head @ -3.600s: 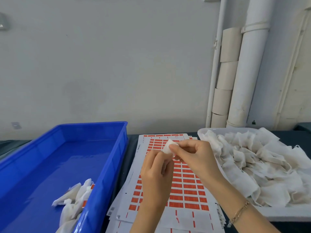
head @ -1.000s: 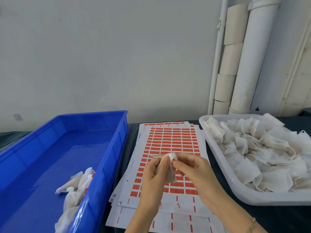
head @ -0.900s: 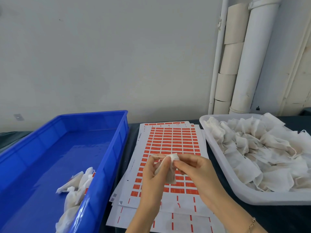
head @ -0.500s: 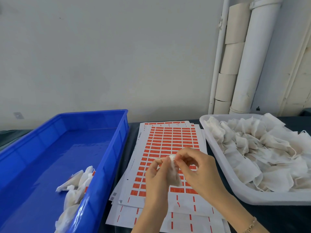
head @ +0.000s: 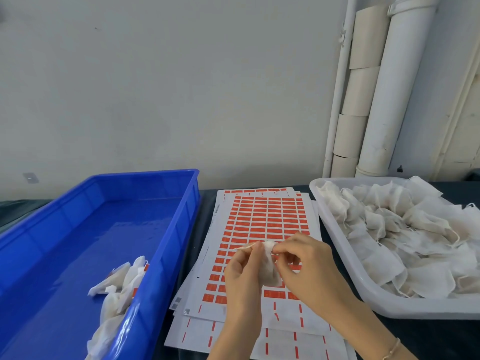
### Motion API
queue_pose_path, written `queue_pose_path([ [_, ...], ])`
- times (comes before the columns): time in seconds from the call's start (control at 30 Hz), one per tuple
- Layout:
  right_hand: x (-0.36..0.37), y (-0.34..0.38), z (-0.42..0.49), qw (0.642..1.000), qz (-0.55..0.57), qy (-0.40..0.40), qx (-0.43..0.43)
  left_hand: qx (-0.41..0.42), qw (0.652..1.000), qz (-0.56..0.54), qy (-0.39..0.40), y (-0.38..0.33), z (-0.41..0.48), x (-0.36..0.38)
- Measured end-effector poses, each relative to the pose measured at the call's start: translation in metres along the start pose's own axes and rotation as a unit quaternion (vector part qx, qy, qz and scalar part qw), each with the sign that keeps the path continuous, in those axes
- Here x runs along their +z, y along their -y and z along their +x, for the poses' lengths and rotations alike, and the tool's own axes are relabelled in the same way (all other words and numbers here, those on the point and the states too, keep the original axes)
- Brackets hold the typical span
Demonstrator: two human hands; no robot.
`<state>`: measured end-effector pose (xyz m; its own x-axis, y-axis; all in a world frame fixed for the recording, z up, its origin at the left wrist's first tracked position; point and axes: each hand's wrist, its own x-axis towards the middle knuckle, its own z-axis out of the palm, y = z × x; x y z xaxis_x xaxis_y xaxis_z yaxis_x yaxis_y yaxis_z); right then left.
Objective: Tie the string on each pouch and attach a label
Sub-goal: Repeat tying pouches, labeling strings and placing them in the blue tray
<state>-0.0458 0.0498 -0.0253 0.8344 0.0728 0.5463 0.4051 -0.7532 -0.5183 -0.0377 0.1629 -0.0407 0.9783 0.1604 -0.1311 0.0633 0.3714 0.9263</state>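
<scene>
— Where is the pouch (head: 268,271)?
— Held above the sheets of orange labels (head: 267,216), between both hands. The left hand (head: 242,279) pinches its neck, and a string (head: 244,246) end pokes out past the thumb. The right hand (head: 304,266) pinches the top from the other side.
— Is it knotted?
— Cannot tell, the fingers cover it. The finished pouches (head: 117,281) in the blue crate (head: 166,175) run off the bottom edge.
</scene>
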Motion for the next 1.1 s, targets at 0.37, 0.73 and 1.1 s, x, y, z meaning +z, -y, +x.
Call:
queue_pose_path([
  [0.37, -0.009, 0.000, 0.000, 0.999, 0.037, 0.004, 0.012, 0.072, 0.993, 0.040, 0.082, -0.004, -0.003, -0.008],
  [0.73, -0.007, -0.004, -0.012, 0.995, 0.042, -0.073, -0.049, 0.044, 0.996, 0.065, 0.039, -0.008, -0.006, -0.002],
  [1.1, -0.007, -0.010, -0.012, 0.983, 0.002, -0.133, -0.124, 0.030, 0.995, 0.080, 0.044, -0.019, -0.011, -0.002],
])
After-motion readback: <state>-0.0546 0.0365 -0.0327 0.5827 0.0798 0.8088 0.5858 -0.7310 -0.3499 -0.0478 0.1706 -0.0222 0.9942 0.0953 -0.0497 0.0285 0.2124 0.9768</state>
